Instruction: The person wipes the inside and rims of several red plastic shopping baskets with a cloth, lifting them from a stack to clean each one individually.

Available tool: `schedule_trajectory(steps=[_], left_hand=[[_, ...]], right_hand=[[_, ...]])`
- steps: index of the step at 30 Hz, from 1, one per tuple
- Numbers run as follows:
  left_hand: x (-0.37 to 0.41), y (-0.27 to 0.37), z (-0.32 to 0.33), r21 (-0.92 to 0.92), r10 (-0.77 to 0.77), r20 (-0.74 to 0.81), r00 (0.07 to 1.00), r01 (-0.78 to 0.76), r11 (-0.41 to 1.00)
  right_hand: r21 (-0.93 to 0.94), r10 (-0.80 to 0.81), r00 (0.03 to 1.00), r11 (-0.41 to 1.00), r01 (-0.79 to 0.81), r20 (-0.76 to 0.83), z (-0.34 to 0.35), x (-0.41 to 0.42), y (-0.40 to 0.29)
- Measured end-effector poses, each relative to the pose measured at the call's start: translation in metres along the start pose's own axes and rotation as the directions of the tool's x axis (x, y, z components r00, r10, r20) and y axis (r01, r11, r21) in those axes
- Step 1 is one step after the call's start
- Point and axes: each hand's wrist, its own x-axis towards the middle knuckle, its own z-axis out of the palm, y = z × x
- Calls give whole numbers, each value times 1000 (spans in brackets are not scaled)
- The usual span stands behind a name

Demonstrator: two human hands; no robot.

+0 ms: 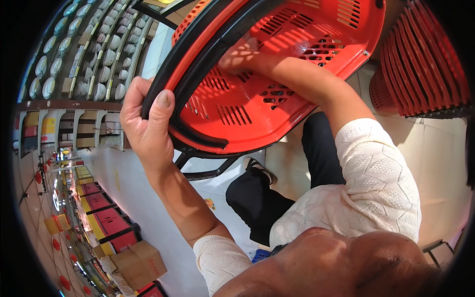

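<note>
A red plastic shopping basket [259, 126] with slotted walls is tilted in front of me, its open side towards me. My left hand [148, 118] grips its black handle and rim at the left, thumb on the near side. Inside the basket, my right hand [237, 59] reaches towards the far wall, dappled by light through the slots. Its fingers are hard to make out, so I cannot tell whether they hold anything. A black handle bar [207, 174] sticks out below the basket.
Nested red baskets [419, 67] stand in a stack at the right. Shelves of bowls [107, 59] and plates [55, 67] fill the upper left. A cardboard box [139, 265] and red-and-yellow cartons [111, 222] are at the lower left. Pale tiled floor [404, 148] lies underfoot.
</note>
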Motion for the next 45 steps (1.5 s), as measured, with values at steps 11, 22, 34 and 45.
schedule_trajectory(steps=[11,22,34,45], left_hand=[[13,-1,10,-38,-11,26,1000,12,999],[12,-17,-11,-78,32,132,991,-22,997],[15,-16,-2,-96,55,137,989,-42,994],[11,-27,-26,-59,44,86,995,-39,997]], right_hand=[[-11,243,932,967,-256,-270,-6,19,178],[52,120,969,992,-111,-216,-2,-6,34],[-176,341,919,910,-375,-198,-35,10,214],[432,-118,987,889,154,-109,50,28,46]])
